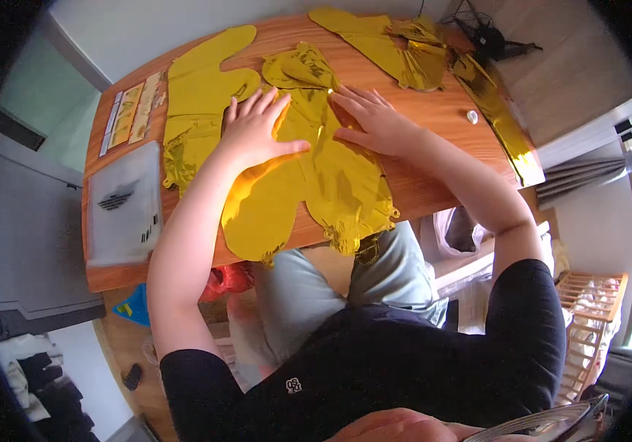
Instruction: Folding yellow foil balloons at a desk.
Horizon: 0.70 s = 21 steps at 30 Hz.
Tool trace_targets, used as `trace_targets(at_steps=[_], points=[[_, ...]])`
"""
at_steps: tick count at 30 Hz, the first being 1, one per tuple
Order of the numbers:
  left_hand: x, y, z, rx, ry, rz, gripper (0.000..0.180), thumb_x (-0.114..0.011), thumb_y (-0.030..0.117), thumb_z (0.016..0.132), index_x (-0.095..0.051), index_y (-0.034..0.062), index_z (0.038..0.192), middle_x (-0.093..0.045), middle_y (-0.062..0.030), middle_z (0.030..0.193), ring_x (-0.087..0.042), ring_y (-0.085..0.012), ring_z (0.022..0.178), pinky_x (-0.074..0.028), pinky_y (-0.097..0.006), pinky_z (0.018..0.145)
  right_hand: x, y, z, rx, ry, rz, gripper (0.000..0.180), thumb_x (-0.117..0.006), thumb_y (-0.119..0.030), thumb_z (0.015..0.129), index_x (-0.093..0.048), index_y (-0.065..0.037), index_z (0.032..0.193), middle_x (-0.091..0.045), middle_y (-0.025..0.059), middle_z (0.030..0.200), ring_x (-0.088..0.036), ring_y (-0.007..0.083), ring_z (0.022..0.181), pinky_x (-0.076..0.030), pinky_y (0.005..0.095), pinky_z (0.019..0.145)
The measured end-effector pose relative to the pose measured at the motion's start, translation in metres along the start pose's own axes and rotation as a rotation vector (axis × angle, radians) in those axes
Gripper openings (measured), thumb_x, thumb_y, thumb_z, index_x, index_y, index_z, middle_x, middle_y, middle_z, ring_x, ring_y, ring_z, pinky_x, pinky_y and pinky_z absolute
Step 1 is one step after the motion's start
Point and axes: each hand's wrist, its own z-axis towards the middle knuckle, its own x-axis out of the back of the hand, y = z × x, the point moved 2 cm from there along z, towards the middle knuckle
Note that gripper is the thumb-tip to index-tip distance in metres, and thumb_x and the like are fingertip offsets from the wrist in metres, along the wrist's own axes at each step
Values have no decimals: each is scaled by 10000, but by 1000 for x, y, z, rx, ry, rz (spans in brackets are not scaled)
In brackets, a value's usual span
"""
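A flat gold foil balloon (323, 173) lies on the wooden table, its lower lobes hanging over the near edge toward my lap. My left hand (257, 132) rests palm down on its left part, fingers spread. On its upper right side lies my right hand (375, 121), also flat with the thumb apart. A rounded, wrinkled part of the foil (301, 68) sits beyond both hands. Left of my left hand is another flat gold foil balloon (202, 96), curved at the top. Neither hand grips anything; the foil under the palms is hidden.
More gold foil balloons lie at the far right, one crumpled (411, 55) and one long strip (496, 110). Nearby are a small white piece (472, 116) and black cables (489, 37). At left are a clear plastic sleeve (124, 210) and a printed card (132, 114).
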Motion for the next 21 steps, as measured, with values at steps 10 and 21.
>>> trace_targets(at_steps=[10,21], points=[[-3,1,-5,-2,66,34,1086,-666,802,765,-319,223,1615,-274,-81,1685,-211,-274,1566,-67,-591,1261,-10,-12,-4,-86,14,-34,822,-580,-556,988,-281,-94,1598,-298,205,1646,-241,372,1542,-178,547,1257],[-1,2,-3,-4,86,25,1060,-677,778,777,-332,219,1609,-283,-91,1680,-219,-279,1563,-80,-594,1258,-12,-15,-5,-111,37,-100,854,-517,-640,986,-249,-137,1621,-289,203,1653,-235,353,1549,-178,583,1245]])
